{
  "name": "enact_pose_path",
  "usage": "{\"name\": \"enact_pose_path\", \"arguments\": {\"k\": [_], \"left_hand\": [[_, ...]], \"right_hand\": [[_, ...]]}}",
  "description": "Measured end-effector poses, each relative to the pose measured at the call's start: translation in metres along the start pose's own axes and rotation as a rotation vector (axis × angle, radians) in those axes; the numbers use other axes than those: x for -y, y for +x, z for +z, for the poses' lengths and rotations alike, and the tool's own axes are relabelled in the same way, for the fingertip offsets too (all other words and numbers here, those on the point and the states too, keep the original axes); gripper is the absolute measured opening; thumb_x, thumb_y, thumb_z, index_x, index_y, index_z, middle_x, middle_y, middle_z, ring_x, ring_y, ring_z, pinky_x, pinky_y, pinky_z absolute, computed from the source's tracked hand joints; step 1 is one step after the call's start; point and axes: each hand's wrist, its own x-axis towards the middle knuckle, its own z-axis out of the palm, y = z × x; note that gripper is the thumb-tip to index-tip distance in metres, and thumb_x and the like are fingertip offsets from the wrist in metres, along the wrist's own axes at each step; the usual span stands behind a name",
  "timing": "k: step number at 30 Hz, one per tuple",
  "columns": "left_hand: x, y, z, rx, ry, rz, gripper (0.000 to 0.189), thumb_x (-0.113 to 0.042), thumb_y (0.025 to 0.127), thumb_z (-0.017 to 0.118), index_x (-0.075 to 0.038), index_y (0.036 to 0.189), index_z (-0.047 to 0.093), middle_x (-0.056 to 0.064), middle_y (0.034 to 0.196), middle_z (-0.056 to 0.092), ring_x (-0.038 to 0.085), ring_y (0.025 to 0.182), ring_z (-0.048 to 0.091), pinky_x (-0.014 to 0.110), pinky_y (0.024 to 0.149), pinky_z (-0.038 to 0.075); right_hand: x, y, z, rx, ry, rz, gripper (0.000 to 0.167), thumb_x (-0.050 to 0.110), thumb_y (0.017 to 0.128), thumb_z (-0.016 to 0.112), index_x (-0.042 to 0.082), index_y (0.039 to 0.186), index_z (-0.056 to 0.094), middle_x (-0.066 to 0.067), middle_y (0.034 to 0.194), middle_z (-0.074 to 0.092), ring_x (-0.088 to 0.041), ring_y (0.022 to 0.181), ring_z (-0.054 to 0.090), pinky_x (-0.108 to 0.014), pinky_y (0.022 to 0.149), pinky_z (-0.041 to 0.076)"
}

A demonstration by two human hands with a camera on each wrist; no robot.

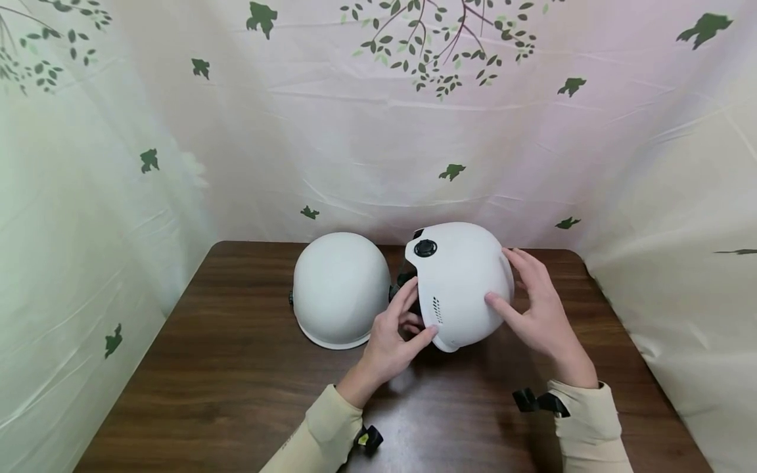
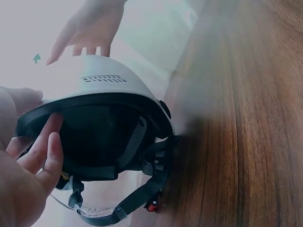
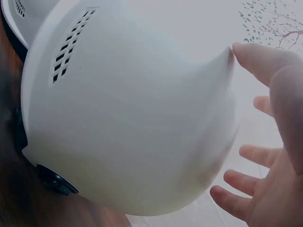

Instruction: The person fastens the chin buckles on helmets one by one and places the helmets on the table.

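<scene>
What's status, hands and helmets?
Left hand grips tipped helmet; right hand at its other side. Second helmet close on left, might crowd left hand.

A smooth, matt, plastic-looking shell is seen on the tilted helmet [image 1: 464, 282], and a similar finish is shown by the second helmet [image 1: 340, 286]. The side knob [image 1: 425, 247] appears moulded in black plastic. Cloth-like webbing is used for the chin strap [image 2: 144, 190]. The surface [image 1: 236, 368] is finished in smooth, faintly glossy, grained wood. Thin, creased cloth is hung as the curtain [image 1: 331, 144].
</scene>
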Motion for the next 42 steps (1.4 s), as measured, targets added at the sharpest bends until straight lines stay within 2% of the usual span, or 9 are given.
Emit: {"name": "enact_pose_path", "arguments": {"k": [7, 11, 14, 16, 21, 27, 33, 38, 42], "left_hand": [[0.0, 0.002, -0.001, 0.013, 0.022, -0.002, 0.084, -0.005, 0.094, 0.079, -0.012, 0.164, 0.033, 0.011, 0.16, 0.046, 0.021, 0.092, 0.076, 0.038, 0.077, 0.064], [0.0, 0.003, -0.002, 0.019, 0.042, 0.012, 0.082, -0.006, 0.094, 0.078, -0.01, 0.164, 0.034, 0.012, 0.16, 0.046, 0.02, 0.095, 0.075, 0.037, 0.078, 0.063], [-0.002, 0.003, -0.002, 0.026, 0.049, 0.027, 0.08, -0.005, 0.096, 0.076, -0.009, 0.163, 0.034, 0.013, 0.159, 0.048, 0.023, 0.097, 0.075, 0.039, 0.078, 0.064], [-0.004, 0.003, -0.001, 0.03, 0.052, 0.04, 0.079, -0.004, 0.096, 0.075, -0.008, 0.163, 0.034, 0.014, 0.158, 0.049, 0.025, 0.1, 0.075, 0.04, 0.078, 0.064], [-0.008, 0.004, -0.001, 0.054, 0.078, 0.07, 0.075, -0.005, 0.098, 0.072, -0.009, 0.163, 0.036, 0.013, 0.158, 0.051, 0.023, 0.107, 0.074, 0.035, 0.077, 0.064], [-0.008, 0.005, 0.002, 0.081, 0.16, 0.157, 0.063, -0.005, 0.099, 0.07, -0.005, 0.157, 0.045, 0.012, 0.156, 0.054, 0.013, 0.1, 0.076, 0.026, 0.082, 0.062], [-0.003, 0.005, 0.004, 0.088, 0.231, 0.255, 0.045, -0.003, 0.098, 0.071, 0.0, 0.142, 0.061, 0.015, 0.137, 0.069, 0.012, 0.098, 0.075, 0.024, 0.083, 0.061], [-0.003, 0.005, 0.005, 0.082, 0.295, 0.29, 0.043, -0.006, 0.098, 0.071, -0.003, 0.14, 0.064, 0.012, 0.132, 0.071, 0.016, 0.111, 0.072, 0.031, 0.095, 0.059], [-0.004, 0.005, 0.005, 0.078, 0.31, 0.315, 0.041, -0.007, 0.096, 0.073, -0.003, 0.136, 0.066, 0.011, 0.133, 0.07, 0.02, 0.118, 0.07, 0.028, 0.103, 0.054]], "right_hand": [[-0.001, -0.001, 0.002, 0.014, 0.013, -0.005, 0.079, 0.015, 0.092, 0.081, 0.023, 0.161, 0.044, -0.014, 0.163, 0.039, -0.036, 0.139, 0.046, 0.0, 0.096, 0.033], [0.001, -0.001, 0.001, 0.026, 0.027, 0.02, 0.078, 0.016, 0.093, 0.08, 0.023, 0.161, 0.043, -0.012, 0.164, 0.038, -0.04, 0.141, 0.045, -0.04, 0.111, 0.05], [0.004, -0.002, 0.001, 0.035, 0.034, 0.033, 0.078, 0.016, 0.093, 0.079, 0.021, 0.161, 0.042, -0.013, 0.164, 0.038, -0.042, 0.14, 0.046, -0.073, 0.1, 0.047], [0.004, -0.004, 0.002, 0.044, 0.037, 0.043, 0.078, 0.016, 0.094, 0.079, 0.02, 0.162, 0.041, -0.013, 0.162, 0.04, -0.041, 0.138, 0.048, -0.069, 0.101, 0.05], [0.001, -0.007, 0.005, 0.085, 0.042, 0.075, 0.08, 0.02, 0.095, 0.079, 0.025, 0.163, 0.037, -0.01, 0.159, 0.042, -0.034, 0.134, 0.054, -0.034, 0.105, 0.051], [-0.003, -0.007, 0.011, 0.11, 0.037, 0.041, 0.08, 0.02, 0.096, 0.077, 0.02, 0.164, 0.036, -0.012, 0.162, 0.039, -0.033, 0.138, 0.049, -0.036, 0.108, 0.051], [-0.003, -0.006, 0.012, 0.085, 0.05, 0.009, 0.076, 0.017, 0.096, 0.077, 0.018, 0.162, 0.04, -0.017, 0.164, 0.036, -0.038, 0.141, 0.044, -0.005, 0.1, 0.034], [0.001, -0.004, 0.01, 0.054, 0.016, -0.02, 0.074, 0.016, 0.095, 0.077, 0.018, 0.161, 0.042, -0.019, 0.164, 0.037, -0.038, 0.143, 0.042, -0.015, 0.103, 0.04], [0.005, -0.003, 0.006, 0.043, 0.004, -0.028, 0.075, 0.015, 0.096, 0.075, 0.017, 0.162, 0.04, -0.018, 0.163, 0.038, -0.037, 0.142, 0.043, -0.045, 0.106, 0.048]]}}
